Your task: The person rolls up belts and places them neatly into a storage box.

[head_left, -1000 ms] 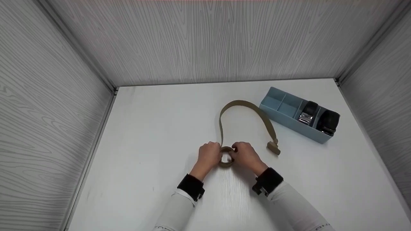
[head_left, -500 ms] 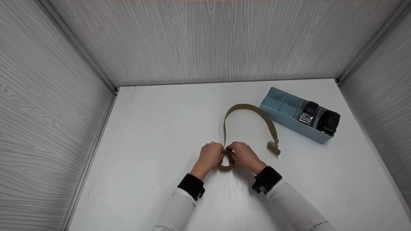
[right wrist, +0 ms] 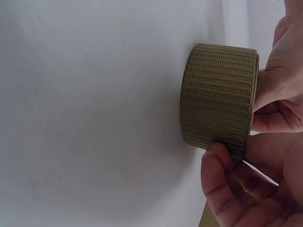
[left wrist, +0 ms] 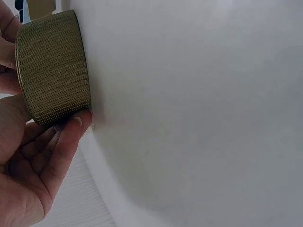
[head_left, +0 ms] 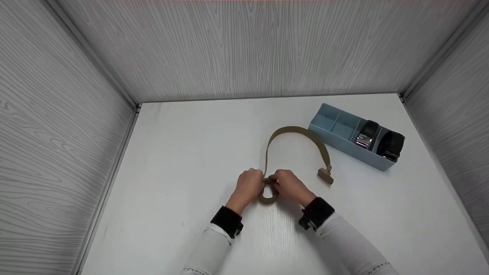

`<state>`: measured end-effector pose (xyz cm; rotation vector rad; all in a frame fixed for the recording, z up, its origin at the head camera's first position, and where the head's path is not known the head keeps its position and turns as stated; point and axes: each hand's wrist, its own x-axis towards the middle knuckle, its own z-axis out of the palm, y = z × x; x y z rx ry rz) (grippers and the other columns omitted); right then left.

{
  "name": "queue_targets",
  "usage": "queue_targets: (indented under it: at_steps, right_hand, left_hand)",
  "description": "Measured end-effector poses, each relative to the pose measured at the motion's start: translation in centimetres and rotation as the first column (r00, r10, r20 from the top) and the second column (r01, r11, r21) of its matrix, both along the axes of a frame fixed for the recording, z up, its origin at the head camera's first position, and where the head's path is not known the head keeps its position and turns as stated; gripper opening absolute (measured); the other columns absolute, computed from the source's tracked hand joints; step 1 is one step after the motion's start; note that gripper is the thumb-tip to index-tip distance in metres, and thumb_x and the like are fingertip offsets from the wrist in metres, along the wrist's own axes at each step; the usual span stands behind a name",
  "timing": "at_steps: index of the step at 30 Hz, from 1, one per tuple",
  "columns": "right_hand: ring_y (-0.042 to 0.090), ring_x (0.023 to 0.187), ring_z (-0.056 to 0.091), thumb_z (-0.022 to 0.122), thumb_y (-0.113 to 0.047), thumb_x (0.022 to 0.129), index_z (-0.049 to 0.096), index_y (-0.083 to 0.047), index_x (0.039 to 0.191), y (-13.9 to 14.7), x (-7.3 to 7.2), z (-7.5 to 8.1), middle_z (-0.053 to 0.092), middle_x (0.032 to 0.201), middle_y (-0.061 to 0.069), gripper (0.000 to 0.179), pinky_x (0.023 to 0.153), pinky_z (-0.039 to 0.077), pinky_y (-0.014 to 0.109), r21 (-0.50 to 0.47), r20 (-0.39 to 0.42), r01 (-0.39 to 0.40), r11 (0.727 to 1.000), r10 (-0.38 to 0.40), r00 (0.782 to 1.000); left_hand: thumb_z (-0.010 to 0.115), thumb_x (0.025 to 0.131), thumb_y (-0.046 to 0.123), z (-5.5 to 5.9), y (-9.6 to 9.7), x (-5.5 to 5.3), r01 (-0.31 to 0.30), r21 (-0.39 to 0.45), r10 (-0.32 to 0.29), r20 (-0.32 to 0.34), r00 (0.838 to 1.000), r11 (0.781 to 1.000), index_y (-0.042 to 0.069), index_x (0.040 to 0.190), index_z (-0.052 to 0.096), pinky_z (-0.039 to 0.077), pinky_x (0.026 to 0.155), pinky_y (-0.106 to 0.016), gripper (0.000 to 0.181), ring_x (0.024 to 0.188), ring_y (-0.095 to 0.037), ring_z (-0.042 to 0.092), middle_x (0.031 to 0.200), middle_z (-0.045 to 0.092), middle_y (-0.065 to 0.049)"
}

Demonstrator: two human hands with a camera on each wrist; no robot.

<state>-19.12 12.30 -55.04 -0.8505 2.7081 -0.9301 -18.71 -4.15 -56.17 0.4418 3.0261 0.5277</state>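
Observation:
An olive-tan webbing belt [head_left: 295, 129] lies on the white table, its near end wound into a small coil [head_left: 267, 201] standing on its edge. From there the strap arcs away and round to a tan buckle [head_left: 325, 176] on the right. My left hand [head_left: 250, 186] pinches the coil's far left part, where the loose strap meets it. On the other side my right hand [head_left: 291, 186] pinches the coil between thumb and fingers. Ribbed weave shows on the coil's outer face in the left wrist view [left wrist: 53, 68]. Fingertips grip its rim in the right wrist view.
A blue divided box [head_left: 351, 151] stands at the back right, close to the strap's arc. Two rolled black belts with shiny buckles, one of them this belt [head_left: 367, 134], sit in its right compartments. Grey wood-grain walls [head_left: 244, 49] enclose the table [head_left: 183, 152] at the back and sides.
The strap's arc has drawn slightly toward me, while the buckle stays in place. My right fingers have shifted left to the coil's far side, and the coil looks narrower at its top.

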Motion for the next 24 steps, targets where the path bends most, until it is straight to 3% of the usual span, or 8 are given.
queue_targets:
  at_steps: [4, 7, 11, 14, 17, 20, 24]
  right_hand:
    - [0.015, 0.065, 0.053, 0.068, 0.001, 0.085, 0.072, -0.002, 0.083, -0.08, 0.29, 0.10, 0.060, 0.069, 0.003, 0.005, 0.061, 0.045, 0.033, -0.021, 0.113, 0.135, 0.991, -0.131, 0.985]
    - [0.013, 0.057, 0.046, 0.068, -0.002, 0.085, 0.067, -0.004, 0.073, -0.15, 0.54, 0.28, 0.052, 0.061, -0.003, 0.013, 0.055, 0.039, 0.030, 0.001, 0.161, 0.199, 0.980, -0.197, 0.967]
    - [0.012, 0.054, 0.043, 0.064, 0.003, 0.087, 0.064, -0.003, 0.068, -0.32, 0.62, 0.36, 0.048, 0.058, -0.005, 0.020, 0.054, 0.037, 0.028, 0.021, 0.110, 0.137, 0.990, -0.139, 0.984]
    - [0.013, 0.059, 0.046, 0.063, 0.007, 0.086, 0.067, -0.001, 0.074, -0.39, 0.53, 0.27, 0.052, 0.062, -0.002, 0.015, 0.057, 0.042, 0.032, 0.016, 0.043, 0.048, 0.999, -0.049, 0.998]
    - [0.014, 0.064, 0.049, 0.064, 0.007, 0.087, 0.071, -0.001, 0.082, -0.50, 0.51, 0.16, 0.057, 0.068, 0.001, 0.012, 0.062, 0.045, 0.035, 0.010, 0.026, 0.017, 1.000, -0.018, 1.000]
    - [0.014, 0.062, 0.049, 0.065, 0.002, 0.088, 0.069, -0.001, 0.082, -0.61, 0.64, 0.18, 0.056, 0.067, 0.001, 0.008, 0.060, 0.045, 0.034, 0.019, 0.098, 0.079, 0.997, -0.080, 0.992]
    - [0.014, 0.056, 0.044, 0.064, -0.001, 0.089, 0.063, -0.003, 0.073, -0.65, 0.80, 0.37, 0.049, 0.061, -0.002, 0.016, 0.056, 0.039, 0.031, 0.059, 0.189, 0.117, 0.991, -0.126, 0.974]
  left_hand:
    - [0.067, 0.081, 0.001, -0.09, 0.01, 0.07, -0.055, 0.020, 0.055, 0.008, 0.998, 0.998, 0.006, 0.070, 0.066, 0.046, 0.050, -0.034, 0.012, 0.055, -0.019, 0.057, 0.066, 0.063, -0.007]
    - [0.065, 0.080, -0.001, -0.07, -0.02, 0.12, -0.096, 0.038, 0.095, 0.025, 0.995, 0.995, 0.006, 0.070, 0.066, 0.047, 0.051, -0.036, 0.012, 0.056, -0.020, 0.059, 0.067, 0.065, -0.009]
    - [0.069, 0.080, 0.004, 0.06, -0.14, 0.18, -0.108, 0.028, 0.107, 0.045, 0.993, 0.994, 0.007, 0.069, 0.064, 0.047, 0.050, -0.035, 0.013, 0.054, -0.016, 0.053, 0.066, 0.063, -0.007]
    - [0.073, 0.080, 0.008, 0.13, -0.21, 0.26, -0.085, 0.010, 0.084, 0.057, 0.995, 0.996, 0.008, 0.067, 0.061, 0.046, 0.050, -0.034, 0.018, 0.054, -0.015, 0.049, 0.064, 0.061, -0.005]
    - [0.071, 0.082, 0.006, 0.07, -0.24, 0.36, -0.048, -0.010, 0.048, 0.060, 0.997, 0.999, 0.007, 0.069, 0.062, 0.046, 0.051, -0.034, 0.016, 0.056, -0.016, 0.053, 0.065, 0.062, -0.006]
    - [0.066, 0.084, 0.000, 0.04, -0.24, 0.40, -0.033, -0.026, 0.034, 0.060, 0.998, 0.999, 0.005, 0.074, 0.067, 0.048, 0.053, -0.034, 0.011, 0.060, -0.020, 0.060, 0.070, 0.065, -0.009]
    - [0.064, 0.084, -0.004, 0.18, -0.26, 0.39, -0.038, -0.032, 0.040, 0.078, 0.996, 0.999, 0.003, 0.081, 0.069, 0.048, 0.054, -0.033, 0.010, 0.061, -0.019, 0.059, 0.073, 0.066, -0.011]
